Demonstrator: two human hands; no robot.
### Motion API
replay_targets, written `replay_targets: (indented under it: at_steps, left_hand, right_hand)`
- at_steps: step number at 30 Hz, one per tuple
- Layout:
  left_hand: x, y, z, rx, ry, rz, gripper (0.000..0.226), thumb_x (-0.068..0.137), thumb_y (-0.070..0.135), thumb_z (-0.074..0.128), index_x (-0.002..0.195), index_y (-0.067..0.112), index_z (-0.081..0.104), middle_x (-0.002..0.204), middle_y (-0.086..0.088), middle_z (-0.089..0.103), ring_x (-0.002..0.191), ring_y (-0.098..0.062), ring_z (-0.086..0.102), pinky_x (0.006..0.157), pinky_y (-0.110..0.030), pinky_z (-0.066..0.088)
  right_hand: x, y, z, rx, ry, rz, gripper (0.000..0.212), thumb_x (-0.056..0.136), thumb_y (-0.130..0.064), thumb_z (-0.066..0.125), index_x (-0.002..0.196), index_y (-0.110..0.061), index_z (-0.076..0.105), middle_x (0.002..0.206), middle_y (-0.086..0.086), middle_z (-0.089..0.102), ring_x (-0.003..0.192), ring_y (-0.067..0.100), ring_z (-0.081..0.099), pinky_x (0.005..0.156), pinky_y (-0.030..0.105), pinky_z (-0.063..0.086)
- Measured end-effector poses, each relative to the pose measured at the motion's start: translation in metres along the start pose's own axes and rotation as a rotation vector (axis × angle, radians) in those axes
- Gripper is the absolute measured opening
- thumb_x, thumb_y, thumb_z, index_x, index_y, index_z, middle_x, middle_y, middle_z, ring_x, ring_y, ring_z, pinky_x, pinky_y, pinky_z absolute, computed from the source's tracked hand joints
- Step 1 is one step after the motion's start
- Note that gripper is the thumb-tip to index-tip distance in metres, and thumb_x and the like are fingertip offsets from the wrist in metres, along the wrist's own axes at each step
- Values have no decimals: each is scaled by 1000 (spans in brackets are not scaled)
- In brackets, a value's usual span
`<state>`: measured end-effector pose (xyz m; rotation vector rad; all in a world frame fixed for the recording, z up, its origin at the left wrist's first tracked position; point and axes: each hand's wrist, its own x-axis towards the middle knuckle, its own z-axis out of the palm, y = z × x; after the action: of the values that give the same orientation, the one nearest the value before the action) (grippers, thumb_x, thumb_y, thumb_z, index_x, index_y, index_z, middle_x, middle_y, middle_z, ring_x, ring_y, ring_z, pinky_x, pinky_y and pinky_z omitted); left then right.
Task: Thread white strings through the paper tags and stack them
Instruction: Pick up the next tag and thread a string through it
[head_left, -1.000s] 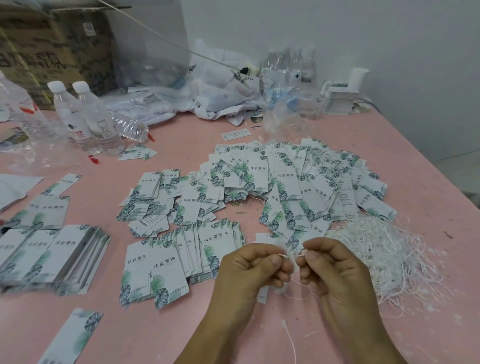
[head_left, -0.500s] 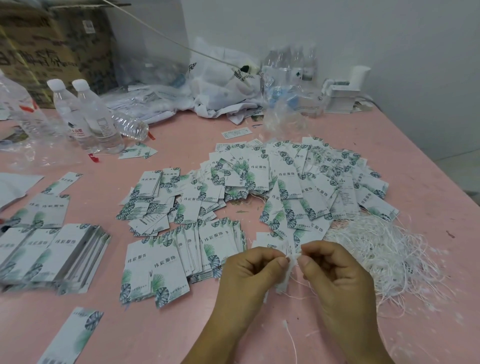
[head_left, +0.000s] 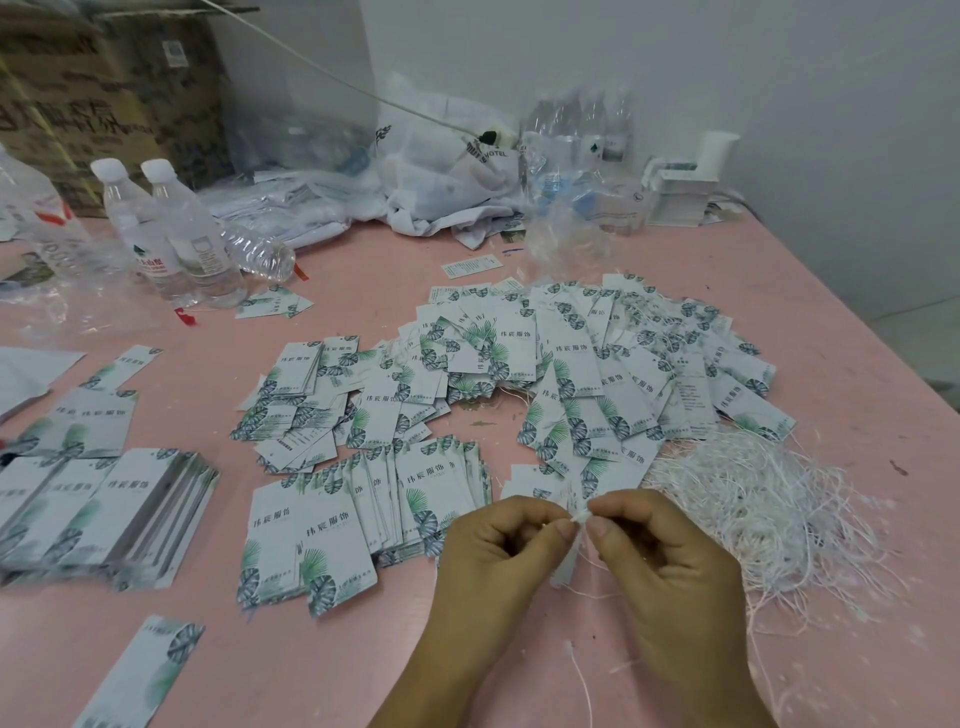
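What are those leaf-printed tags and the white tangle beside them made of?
The leaf-printed tags look like thin matte card: flat, stiff, crisp-edged. The white tangle of strings seems to be fine cord, limp and looping; cotton or synthetic, I cannot tell.

Pink table (head_left: 810, 332) against a plain white wall (head_left: 675, 62).

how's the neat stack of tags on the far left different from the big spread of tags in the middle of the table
The neat stack has its tags squared up in overlapping rows, one on another; the spread of tags lies fanned out loosely at many angles. Thin white strings show among the spread's tags; none is plain on the stack. The stack sits far from the string pile, while the spread borders it. Both show the same white cards with green leaf print, on the pink table.
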<state>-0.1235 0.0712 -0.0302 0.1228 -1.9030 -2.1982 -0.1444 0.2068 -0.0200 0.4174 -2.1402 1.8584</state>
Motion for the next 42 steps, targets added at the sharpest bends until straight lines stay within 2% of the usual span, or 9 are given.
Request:
replay_targets:
  at_steps: [14, 19, 24, 28, 31, 33, 37, 40, 42]
  left_hand:
    - [-5, 7, 1, 40, 8, 109, 10, 72, 39, 74, 74, 31, 78, 58, 3, 64, 56, -9, 48, 53, -21, 39]
    - [-4, 8, 0, 26, -16, 100, 8, 72, 37, 74, 75, 31, 78, 59, 7, 66, 56, -8, 50, 54, -21, 41]
    - [-2, 9, -3, -27, -71, 57, 12, 71, 35, 78, 77, 24, 78, 60, 5, 67, 58, -10, 55, 56, -21, 44]
    - [-2, 8, -5, -15, -99, 84, 13, 73, 34, 79, 77, 21, 78, 60, -6, 65, 60, -20, 52, 57, -31, 41]
    - [0, 8, -5, 18, -88, 142, 8, 74, 33, 78, 74, 26, 77, 67, -4, 62, 61, -15, 51, 59, -27, 41]
    - [1, 8, -5, 15, -88, 172, 5, 75, 31, 78, 74, 27, 76, 75, 3, 61, 64, -9, 51, 60, -21, 41]
    - [2, 8, -7, -103, -102, 157, 4, 72, 26, 78, 72, 23, 75, 85, 7, 62, 71, -10, 53, 64, -20, 42]
    - [4, 10, -9, -267, -130, 96, 9, 67, 23, 81, 69, 17, 75, 82, 1, 63, 75, -15, 56, 68, -26, 44]
    - [4, 13, -11, -397, -181, 42, 19, 65, 28, 87, 69, 14, 74, 81, -2, 63, 67, -14, 54, 63, -24, 44]
  right_hand:
    - [1, -7, 0, 4, -56, -44, 13, 80, -31, 67, 89, -40, 70, 88, -11, 69, 79, 8, 66, 71, 12, 50]
    - [2, -8, -4, 62, -85, 47, 21, 76, -14, 70, 85, -33, 73, 79, -7, 71, 70, 6, 65, 67, 13, 51]
    - [7, -17, -7, 199, -157, 213, 9, 70, -20, 76, 77, -26, 76, 68, 3, 71, 57, 4, 62, 56, 17, 52]
    - [10, -18, -8, 308, -180, 315, 16, 62, -24, 72, 77, -19, 77, 60, 5, 66, 52, 7, 58, 52, 16, 49]
    - [10, -16, -9, 327, -213, 315, 12, 66, -19, 73, 78, -18, 77, 61, 4, 66, 53, 7, 59, 52, 17, 49]
    - [9, -13, -9, 314, -206, 286, 11, 73, -14, 79, 82, -20, 76, 65, 3, 67, 57, 9, 59, 55, 19, 50]
    - [6, -7, -11, 192, -106, 182, 28, 76, -24, 69, 103, -28, 70, 89, -1, 67, 80, 11, 64, 73, 22, 53]
    - [3, -6, -8, 60, -219, 108, 51, 75, -31, 63, 125, -40, 56, 127, -10, 58, 119, 9, 55, 97, 20, 44]
    - [0, -5, -4, 49, -351, 130, 60, 77, -37, 62, 134, -45, 47, 141, -19, 49, 133, 1, 43, 103, 18, 38]
